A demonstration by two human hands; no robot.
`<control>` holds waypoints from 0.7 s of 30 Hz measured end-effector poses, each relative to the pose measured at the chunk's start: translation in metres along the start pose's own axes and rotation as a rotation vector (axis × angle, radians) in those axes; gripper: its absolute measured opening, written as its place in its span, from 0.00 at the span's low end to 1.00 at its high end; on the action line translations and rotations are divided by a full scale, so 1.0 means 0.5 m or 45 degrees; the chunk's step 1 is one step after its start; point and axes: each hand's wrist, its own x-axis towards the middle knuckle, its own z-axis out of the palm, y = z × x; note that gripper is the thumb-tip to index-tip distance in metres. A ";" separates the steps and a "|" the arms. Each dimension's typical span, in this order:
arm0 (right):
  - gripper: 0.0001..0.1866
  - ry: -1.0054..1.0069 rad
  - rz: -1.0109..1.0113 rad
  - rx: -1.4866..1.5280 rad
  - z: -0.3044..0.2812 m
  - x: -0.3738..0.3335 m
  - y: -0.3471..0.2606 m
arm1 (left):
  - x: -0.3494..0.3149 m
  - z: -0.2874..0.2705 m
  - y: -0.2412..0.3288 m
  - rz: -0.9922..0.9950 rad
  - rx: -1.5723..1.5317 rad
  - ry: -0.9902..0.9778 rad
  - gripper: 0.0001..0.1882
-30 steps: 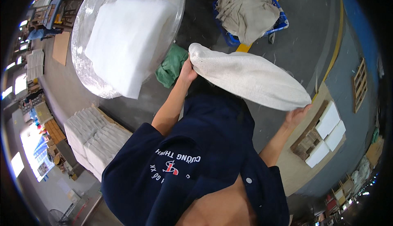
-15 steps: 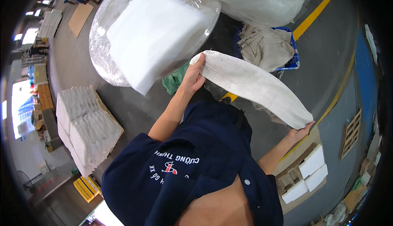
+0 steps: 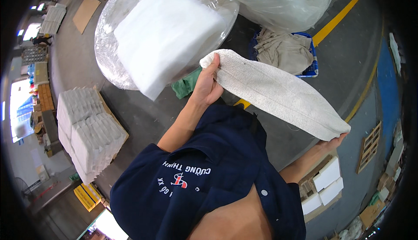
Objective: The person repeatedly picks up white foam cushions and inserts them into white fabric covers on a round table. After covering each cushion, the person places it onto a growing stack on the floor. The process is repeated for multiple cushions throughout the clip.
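Note:
A long, off-white woven fabric cushion cover (image 3: pixel 278 95) is stretched between my two hands in front of my body. It slants from the upper left down to the right, with a seam running along it. My left hand (image 3: pixel 208 85) grips its upper left end, thumb on top and fingers curled beneath. At the lower right end, my right hand (image 3: pixel 333 142) holds the corner from below, its fingers partly hidden by the fabric. Beyond the cover stands a blue plastic basket (image 3: pixel 314 68) with crumpled beige fabric (image 3: pixel 283 50) in it.
A white padding sheet (image 3: pixel 170 31) lies on a plastic-wrapped bundle (image 3: pixel 104 61), beside another wrapped bundle (image 3: pixel 287 5). Green cloth (image 3: pixel 185 84) lies below them. Stacked white pieces (image 3: pixel 89 131) stand at left. White panels (image 3: pixel 326 177) sit at lower right, near a wooden frame (image 3: pixel 369 147).
My right hand has moved outward to the right, and the cover is drawn out longer and flatter. My left hand keeps its hold in nearly the same place.

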 end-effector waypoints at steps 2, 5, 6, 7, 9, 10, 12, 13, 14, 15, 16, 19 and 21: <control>0.27 -0.025 0.028 0.016 0.004 0.001 -0.005 | 0.000 0.006 -0.002 -0.004 0.029 0.002 0.17; 0.28 -0.072 0.037 0.049 -0.001 0.014 -0.011 | 0.006 0.018 -0.003 -0.005 0.025 0.020 0.17; 0.29 -0.066 0.026 0.023 -0.004 0.019 -0.011 | 0.005 0.019 -0.001 -0.007 0.011 -0.012 0.18; 0.29 -0.067 0.013 -0.002 -0.004 0.025 -0.012 | 0.005 0.019 0.003 -0.005 -0.006 -0.047 0.18; 0.28 -0.007 -0.194 -0.215 -0.022 0.056 -0.050 | 0.001 0.025 0.007 -0.045 -0.035 -0.055 0.19; 0.28 -0.227 -0.640 -0.435 -0.046 0.057 -0.080 | -0.010 0.040 0.014 -0.033 -0.032 -0.007 0.20; 0.30 -0.199 -0.131 0.150 0.151 0.004 -0.073 | -0.048 0.041 0.061 0.198 0.042 0.131 0.22; 0.33 -0.231 -0.330 0.223 0.197 0.001 -0.122 | -0.051 0.059 0.085 0.203 -0.067 0.062 0.20; 0.37 -0.273 -0.512 0.305 0.238 0.005 -0.158 | -0.059 0.075 0.109 0.231 -0.109 -0.018 0.22; 0.37 -0.498 -0.422 0.514 0.305 0.003 -0.167 | -0.064 0.092 0.139 0.235 -0.141 -0.116 0.24; 0.38 -0.726 -0.340 0.716 0.383 -0.001 -0.178 | -0.074 0.115 0.176 0.351 -0.127 -0.149 0.25; 0.40 -1.395 -0.073 1.277 0.607 -0.039 -0.201 | -0.119 0.142 0.286 0.706 -0.112 -0.176 0.30; 0.44 -1.611 -0.066 1.311 0.741 -0.052 -0.169 | -0.137 0.154 0.395 1.010 -0.010 -0.020 0.32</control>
